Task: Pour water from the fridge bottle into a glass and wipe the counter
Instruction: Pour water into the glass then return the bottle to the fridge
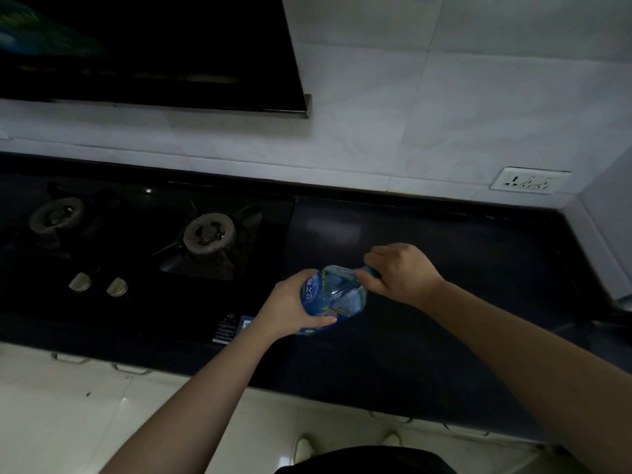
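Note:
A clear plastic water bottle [337,295] with a blue label is held tilted over the dark counter [478,268], its neck pointing right. My left hand [290,307] grips the bottle's body from the left. My right hand [400,273] is closed around the teal cap [371,270] at the neck. No glass and no cloth are in view.
A black gas hob with two burners [208,234] and two knobs [99,285] fills the counter's left half. A range hood [154,53] hangs above it. A wall socket [528,181] sits on the white tiles at the right. The pale floor [68,412] lies below the counter's front edge.

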The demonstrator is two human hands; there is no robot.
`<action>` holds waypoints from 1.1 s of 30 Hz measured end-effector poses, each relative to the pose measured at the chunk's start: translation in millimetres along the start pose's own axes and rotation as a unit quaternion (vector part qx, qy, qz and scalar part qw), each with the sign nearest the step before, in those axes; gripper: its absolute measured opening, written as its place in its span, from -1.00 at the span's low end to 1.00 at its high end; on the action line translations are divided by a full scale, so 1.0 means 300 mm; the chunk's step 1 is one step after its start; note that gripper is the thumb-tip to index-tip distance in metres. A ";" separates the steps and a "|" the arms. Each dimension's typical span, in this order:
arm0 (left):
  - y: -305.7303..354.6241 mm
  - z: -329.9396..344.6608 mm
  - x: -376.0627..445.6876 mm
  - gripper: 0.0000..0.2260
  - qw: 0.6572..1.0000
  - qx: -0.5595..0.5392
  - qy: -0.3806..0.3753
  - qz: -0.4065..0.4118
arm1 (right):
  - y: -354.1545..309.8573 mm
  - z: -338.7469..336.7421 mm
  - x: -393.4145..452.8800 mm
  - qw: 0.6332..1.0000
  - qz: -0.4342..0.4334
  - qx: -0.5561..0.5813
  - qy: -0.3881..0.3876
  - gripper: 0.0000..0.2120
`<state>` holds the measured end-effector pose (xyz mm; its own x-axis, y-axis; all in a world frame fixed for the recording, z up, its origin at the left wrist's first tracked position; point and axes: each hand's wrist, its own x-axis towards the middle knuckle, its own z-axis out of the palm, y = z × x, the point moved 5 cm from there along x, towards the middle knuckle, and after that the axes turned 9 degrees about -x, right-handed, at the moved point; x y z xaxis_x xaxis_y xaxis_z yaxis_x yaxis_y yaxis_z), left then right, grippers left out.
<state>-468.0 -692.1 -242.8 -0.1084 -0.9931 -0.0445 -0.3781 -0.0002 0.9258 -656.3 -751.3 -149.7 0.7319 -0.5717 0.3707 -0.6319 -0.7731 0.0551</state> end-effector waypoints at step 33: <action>0.008 0.026 0.069 -0.28 0.996 0.029 0.084 0.015 | 0.060 0.095 -0.036 0.807 0.384 0.448 -0.012 -0.81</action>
<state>-478.4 -711.8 -244.5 0.0327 -0.9982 0.0500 -0.4301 0.0311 0.9022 -668.3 -766.9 -179.3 0.2232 -0.9739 -0.0419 -0.4701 -0.0699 -0.8798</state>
